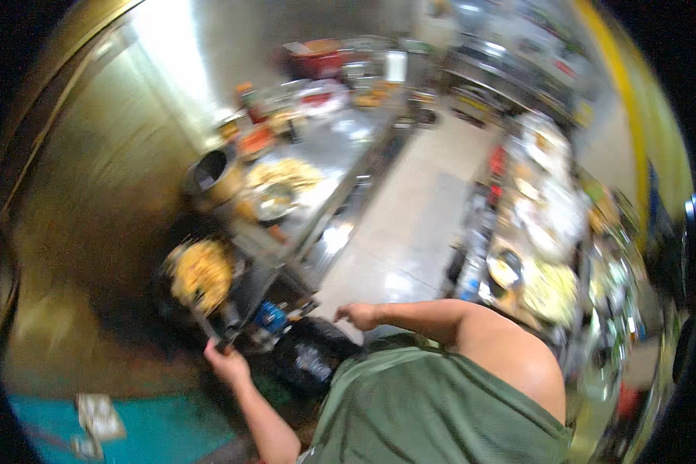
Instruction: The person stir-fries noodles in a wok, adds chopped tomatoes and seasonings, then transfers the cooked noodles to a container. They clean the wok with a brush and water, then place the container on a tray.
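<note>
At the left, a dark wok (pixel 168 310) holds a heap of yellow food (pixel 204 275), perhaps noodles or rice. My left hand (pixel 229 361) is shut around a handle (pixel 209 329) at the wok's near side. Blur hides whether that handle belongs to the wok or to a utensil in it. My right hand (pixel 357 316) hangs in front of my body over the floor, with nothing seen in it and its fingers loosely apart. Below and left of it is a black plastic bag (pixel 313 354).
Beyond the wok, a steel counter (pixel 354 130) bears a metal pot (pixel 211 174), a pile of yellow food (pixel 287 174) and a bowl (pixel 275 200). Across the tiled floor (pixel 406 232), another counter carries plastic bags (pixel 551 214) and shredded pale vegetables (pixel 551 290). A stained wall (pixel 93 232) stands left.
</note>
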A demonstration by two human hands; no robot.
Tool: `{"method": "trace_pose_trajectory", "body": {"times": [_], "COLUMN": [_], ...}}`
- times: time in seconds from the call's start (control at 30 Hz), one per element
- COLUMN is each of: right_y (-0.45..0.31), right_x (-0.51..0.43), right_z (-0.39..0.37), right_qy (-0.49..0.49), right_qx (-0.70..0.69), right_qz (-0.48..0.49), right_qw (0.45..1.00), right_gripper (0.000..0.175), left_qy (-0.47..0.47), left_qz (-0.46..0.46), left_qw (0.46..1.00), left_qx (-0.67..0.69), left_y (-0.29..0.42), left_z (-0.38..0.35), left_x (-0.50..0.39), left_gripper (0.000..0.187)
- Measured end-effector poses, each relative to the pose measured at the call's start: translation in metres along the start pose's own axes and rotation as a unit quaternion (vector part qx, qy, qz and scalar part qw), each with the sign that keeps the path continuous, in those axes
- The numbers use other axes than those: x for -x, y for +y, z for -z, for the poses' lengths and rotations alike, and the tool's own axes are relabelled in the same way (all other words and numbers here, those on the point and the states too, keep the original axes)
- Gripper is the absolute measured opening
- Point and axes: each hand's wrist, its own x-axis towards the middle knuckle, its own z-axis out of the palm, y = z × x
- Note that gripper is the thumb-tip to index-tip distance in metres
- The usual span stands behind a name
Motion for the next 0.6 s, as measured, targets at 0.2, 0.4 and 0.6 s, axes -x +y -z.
{"method": "trace_pose_trajectory", "body": {"times": [0.2, 0.4, 0.6], "right_y": [0.055, 0.073, 0.112], "right_x": [0.133, 0.204, 0.226], "right_z": [-0.023, -0.006, 0.066], "right_qy": [0.074, 0.347, 0.534], "right_qx": [0.031, -0.109, -0.047], "right_qz": [-0.141, -0.269, -0.237], "right_qw": [0.987, 0.892, 0.810], "right_gripper": [0.040, 0.046, 0.031], "left_qy": [-0.105, -0.211, -0.363], "left_qz": [0.160, 0.359, 0.349], "left_qw": [0.957, 0.785, 0.839], "left_qx": [0.219, 0.458, 0.204], "left_y": [0.028, -0.032, -0.038], "left_z": [0.023, -0.033, -0.139], "left_x": [0.053, 0.095, 0.109], "left_gripper": [0.053, 0.053, 0.044]}}
